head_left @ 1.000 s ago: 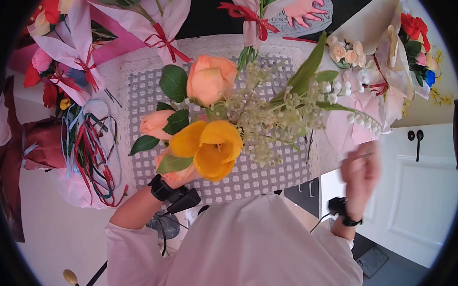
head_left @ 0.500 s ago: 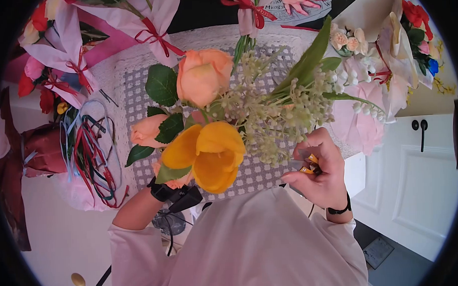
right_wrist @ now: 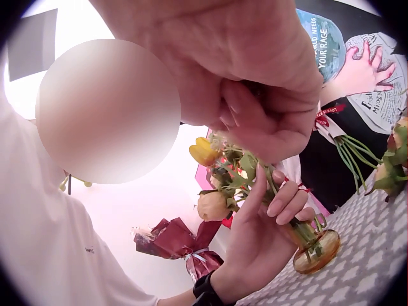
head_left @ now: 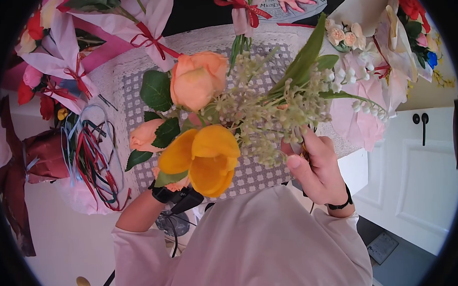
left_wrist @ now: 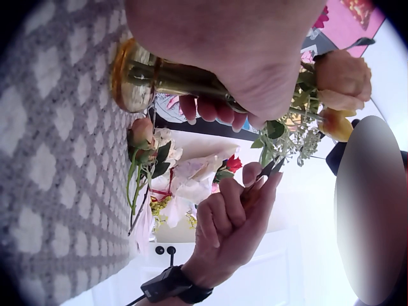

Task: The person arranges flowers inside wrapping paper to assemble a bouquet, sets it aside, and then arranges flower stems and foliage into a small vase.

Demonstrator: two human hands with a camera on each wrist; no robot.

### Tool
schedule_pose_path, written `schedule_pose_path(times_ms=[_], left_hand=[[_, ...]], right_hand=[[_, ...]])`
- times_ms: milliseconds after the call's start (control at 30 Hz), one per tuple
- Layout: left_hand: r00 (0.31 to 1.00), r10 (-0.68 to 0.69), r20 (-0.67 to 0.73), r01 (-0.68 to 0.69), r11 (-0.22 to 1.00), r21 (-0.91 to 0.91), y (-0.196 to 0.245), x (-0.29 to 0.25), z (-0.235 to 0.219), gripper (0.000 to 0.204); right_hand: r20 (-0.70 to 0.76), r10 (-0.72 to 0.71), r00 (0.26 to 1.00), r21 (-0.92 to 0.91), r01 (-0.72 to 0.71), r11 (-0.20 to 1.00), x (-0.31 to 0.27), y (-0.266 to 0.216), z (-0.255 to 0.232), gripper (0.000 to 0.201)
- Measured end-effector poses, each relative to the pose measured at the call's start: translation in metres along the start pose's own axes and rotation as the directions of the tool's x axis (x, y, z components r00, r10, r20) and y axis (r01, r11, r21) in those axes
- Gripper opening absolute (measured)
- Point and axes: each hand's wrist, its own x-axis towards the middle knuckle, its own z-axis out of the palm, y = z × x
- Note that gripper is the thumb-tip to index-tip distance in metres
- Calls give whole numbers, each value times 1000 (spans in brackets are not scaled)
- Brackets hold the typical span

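1. A tabletop [head_left: 270,179] under a grey-and-white lattice cloth carries loose ribbons [head_left: 90,153] at the left and wrapped bouquets [head_left: 387,51] along the far and right edges.
2. The left hand [right_wrist: 268,236] wraps its grip round the stems above an amber vase [right_wrist: 317,248] standing on the cloth.
3. The right hand [head_left: 315,165], out beside the tabletop a second ago, has come in against the pale sprigs [head_left: 278,116], its grip curled on small scissors [left_wrist: 271,171]; trimming looks underway.
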Motion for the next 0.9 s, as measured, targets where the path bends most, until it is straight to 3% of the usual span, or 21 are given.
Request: schedule_pose_path(times_ms=[100,200,333,367,400,433,467,500,633,700,733,767,800,900], left_hand=[[989,-39,-140,29,997,-71,0,-3,-1,62],[982,-70,-175,55,995,-89,7,-1,11,62],[992,-73,-99,63,993,-103,3,-2,10,62],[989,-133,-59,87,866,-492,4,-3,12,63],[985,-171,2,105,595,-797,4,-3,15,64],[985,-171,2,105,595,-797,3,-3,19,64],[949,-114,-295,87,991,-105,-1,2,41,63],[886,144,-441,200,739,643,-2,5,54,62],[892,80,-446,165,859,484,2,-2,36,60],[922,83,-378,221,687,692,7,-3,40,58],[922,83,-378,222,687,692,7,-3,33,58],[966,-129,-223,136,991,16,6,-1,25,58],[985,-165,40,148,719,-679,5,0,19,59],[986,-164,8,124,709,-694,5,-1,17,59]], right_hand=[[-5,-16,1000,-30,15,999,1,0,0,29],[8,-19,1000,-30,19,999,0,0,-1,29],[-7,-98,995,-125,96,988,1,-2,-2,29],[-2,-65,998,-87,65,994,0,-2,-2,29],[5,-33,999,-49,33,998,0,-1,-1,29],[4,-33,999,-49,33,998,0,-1,-1,29],[0,-54,999,-75,54,996,1,-1,-1,29],[-4,-75,997,-100,74,992,1,-1,-1,29],[5,-29,1000,-77,30,997,1,-3,-1,29],[-16,-93,996,-129,90,987,1,-2,-1,29],[-17,-94,995,-129,91,987,1,-2,-2,29],[-18,-98,995,-142,94,985,1,-3,-2,29],[-19,-102,995,-155,98,983,1,-4,-2,29],[-11,-94,996,-117,92,989,1,-2,-2,29]])
